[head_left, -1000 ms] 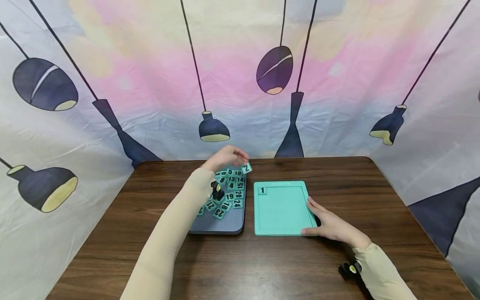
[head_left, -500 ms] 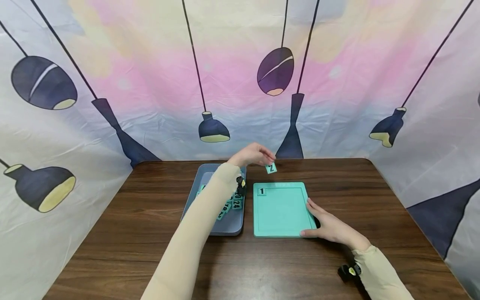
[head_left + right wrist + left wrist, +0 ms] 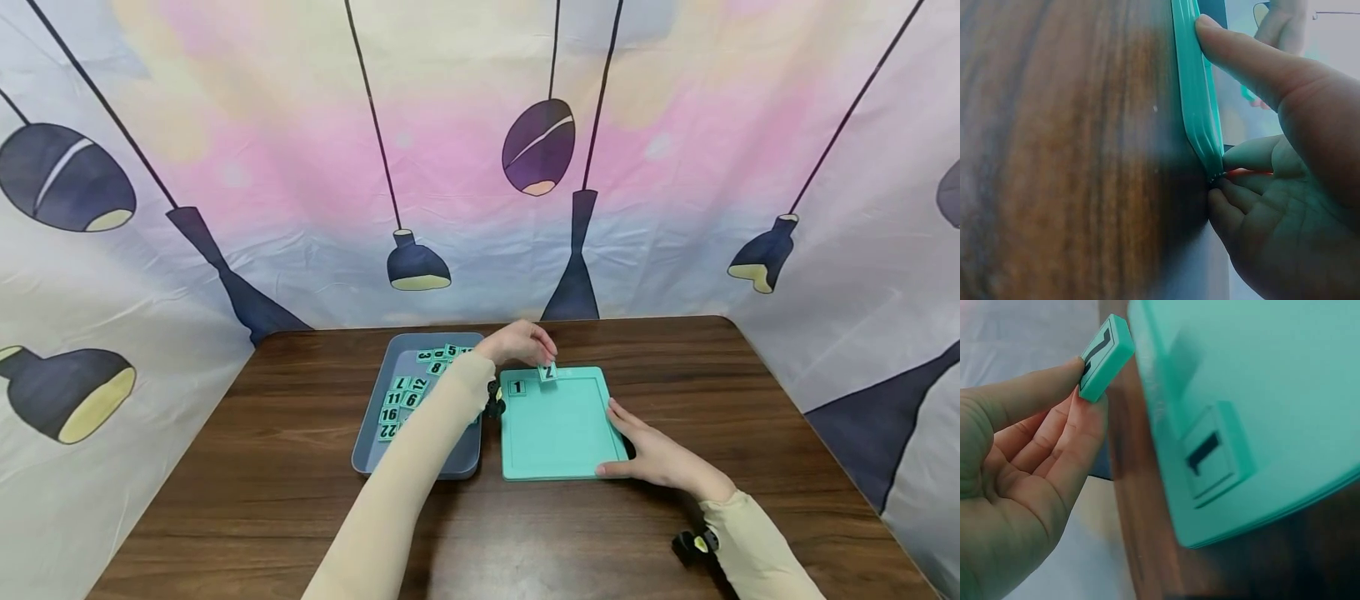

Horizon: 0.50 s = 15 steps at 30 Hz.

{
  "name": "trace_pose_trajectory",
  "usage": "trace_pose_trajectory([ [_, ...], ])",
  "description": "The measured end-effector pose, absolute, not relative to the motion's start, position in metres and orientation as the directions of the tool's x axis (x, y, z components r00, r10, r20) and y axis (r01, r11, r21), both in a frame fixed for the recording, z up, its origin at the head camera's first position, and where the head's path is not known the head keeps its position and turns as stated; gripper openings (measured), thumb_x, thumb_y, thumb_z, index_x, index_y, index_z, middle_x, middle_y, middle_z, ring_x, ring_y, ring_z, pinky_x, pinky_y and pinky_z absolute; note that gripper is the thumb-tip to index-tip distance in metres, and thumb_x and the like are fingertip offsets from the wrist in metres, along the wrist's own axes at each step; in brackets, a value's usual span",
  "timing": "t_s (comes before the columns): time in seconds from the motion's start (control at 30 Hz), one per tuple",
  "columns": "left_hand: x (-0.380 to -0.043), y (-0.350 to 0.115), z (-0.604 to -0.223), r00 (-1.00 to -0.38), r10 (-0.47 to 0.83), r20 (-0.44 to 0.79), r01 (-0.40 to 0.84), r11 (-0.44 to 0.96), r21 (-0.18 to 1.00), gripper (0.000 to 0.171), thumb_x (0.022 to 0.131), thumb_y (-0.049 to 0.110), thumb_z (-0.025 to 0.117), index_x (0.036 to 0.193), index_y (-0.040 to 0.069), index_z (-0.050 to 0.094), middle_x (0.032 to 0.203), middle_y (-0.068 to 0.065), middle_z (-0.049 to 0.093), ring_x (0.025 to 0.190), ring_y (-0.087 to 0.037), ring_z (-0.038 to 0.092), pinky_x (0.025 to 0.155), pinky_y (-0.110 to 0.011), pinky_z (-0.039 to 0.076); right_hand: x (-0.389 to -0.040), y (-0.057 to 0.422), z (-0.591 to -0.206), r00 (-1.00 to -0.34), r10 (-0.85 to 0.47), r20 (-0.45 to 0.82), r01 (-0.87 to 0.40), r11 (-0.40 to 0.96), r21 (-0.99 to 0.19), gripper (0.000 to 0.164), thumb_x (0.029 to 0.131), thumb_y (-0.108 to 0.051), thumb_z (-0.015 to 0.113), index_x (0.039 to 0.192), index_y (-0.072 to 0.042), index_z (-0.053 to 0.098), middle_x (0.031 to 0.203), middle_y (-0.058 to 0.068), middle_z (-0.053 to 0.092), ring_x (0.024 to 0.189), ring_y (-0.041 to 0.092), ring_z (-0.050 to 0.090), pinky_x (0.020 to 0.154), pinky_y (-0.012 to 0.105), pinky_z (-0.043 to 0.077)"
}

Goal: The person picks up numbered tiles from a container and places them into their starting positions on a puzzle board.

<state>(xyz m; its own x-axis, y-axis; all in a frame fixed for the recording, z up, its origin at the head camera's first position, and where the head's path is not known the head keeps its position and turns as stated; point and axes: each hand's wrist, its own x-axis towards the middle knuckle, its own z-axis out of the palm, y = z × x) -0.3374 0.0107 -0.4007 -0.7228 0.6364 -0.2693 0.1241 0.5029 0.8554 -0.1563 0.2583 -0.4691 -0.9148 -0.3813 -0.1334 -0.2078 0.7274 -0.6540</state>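
My left hand [image 3: 519, 343] pinches a small turquoise number tile [image 3: 547, 372] marked 2 at the far edge of a square turquoise board [image 3: 562, 433]. In the left wrist view, thumb and fingertips grip the tilted tile [image 3: 1107, 359] by one end, just off the board's rim. A tile marked 1 [image 3: 517, 387] lies in the board's far left corner. My right hand [image 3: 667, 454] holds the board's near right corner, thumb on the near edge and fingers along the right side. In the right wrist view, the thumb and fingertips of that hand [image 3: 1297, 212] meet the board's edge [image 3: 1194, 94].
Left of the board stands a grey-blue tray [image 3: 371, 458] with several number tiles [image 3: 393, 398]; my left forearm covers part of it. Both rest on a dark brown wooden table [image 3: 247, 433]. A patterned cloth [image 3: 480, 167] hangs behind the table's far edge.
My left hand has carried the 2 tile from above the tray rightward, then down to the board's far edge. The right hand has kept its place at the board's corner.
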Motion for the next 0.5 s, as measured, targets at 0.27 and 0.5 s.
trace_pose_trajectory([
  [0.27, -0.338, 0.012, -0.413, -0.681, 0.669, -0.297, 0.185, 0.550, 0.815, 0.018, 0.092, -0.002, 0.069, 0.110, -0.003, 0.070, 0.100, -0.008, 0.072, 0.091, -0.020, 0.068, 0.088, -0.038, 0.055, -0.157, 0.258, -0.470, -0.915, -0.379, -0.139, -0.199, 0.723, -0.661, 0.109, 0.085, -0.053, 0.077, 0.157, 0.006, 0.020, 0.166, 0.022, 0.008, 0.148, 0.047, 0.017, 0.112, 0.063, 0.028],
  [0.5, -0.340, 0.010, -0.421, -0.632, 0.713, -0.304, 0.234, 0.549, 0.802, 0.018, 0.091, -0.003, 0.071, 0.109, -0.002, 0.070, 0.102, -0.013, 0.072, 0.089, -0.022, 0.066, 0.081, -0.036, 0.054, -0.157, 0.259, -0.470, -0.915, -0.382, -0.132, -0.209, 0.727, -0.654, 0.109, 0.085, -0.054, 0.076, 0.157, 0.006, 0.020, 0.166, 0.022, 0.009, 0.148, 0.047, 0.018, 0.111, 0.063, 0.029],
])
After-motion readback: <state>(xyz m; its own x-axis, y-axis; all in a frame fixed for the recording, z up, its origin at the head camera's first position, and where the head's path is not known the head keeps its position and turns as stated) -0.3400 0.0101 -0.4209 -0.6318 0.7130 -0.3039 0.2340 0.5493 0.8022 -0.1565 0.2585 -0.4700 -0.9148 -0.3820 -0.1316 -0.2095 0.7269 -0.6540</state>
